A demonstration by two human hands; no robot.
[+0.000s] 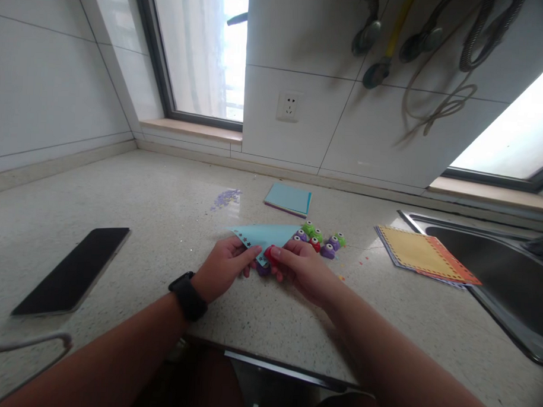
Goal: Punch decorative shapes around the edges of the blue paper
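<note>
A light blue sheet of paper (270, 234), triangular in outline, is held over the counter with its point towards me. Dark star-shaped marks or holes run along its left edge. My left hand (225, 264), with a black watch on the wrist, pinches that edge. My right hand (305, 267) closes around a small red craft punch (272, 255) at the paper's lower corner. Below the corner, partly hidden by my fingers, is a purple punch (264, 269). Several more punches, green (316, 234), purple (328, 250) and red (315, 244), cluster just beyond my right hand.
Behind the paper lies a stack of coloured square sheets (289, 198). Purple paper bits (226, 198) are scattered left of it. A black phone or tablet (73, 269) lies at left. Patterned envelopes or sheets (425, 253) overlap the edge of the metal sink (487, 264) at right.
</note>
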